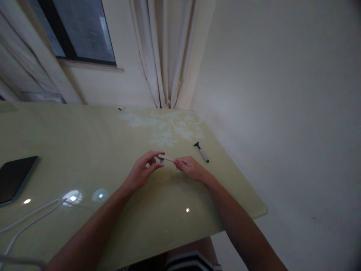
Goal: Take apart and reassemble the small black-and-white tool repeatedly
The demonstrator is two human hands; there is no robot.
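My left hand (143, 170) pinches a small dark and teal piece (161, 160) between thumb and index finger; it looks like a razor head. In my right hand (189, 166) is a slim white stick (168, 158), shaped like a toothbrush, its handle end hidden by the fingers. The stick's far tip lies across the small piece, at the left fingertips. Both hands are just above the table. A razor (201, 152) with a black neck and grey handle lies on the table beyond my right hand.
The glossy pale-green table (158, 210) ends at the right near a white wall (282, 113). At the left lie a dark tablet (17, 177) and a white cable (34, 213). A tiny black object (120, 109) sits at the back edge, before a curtain (166, 52).
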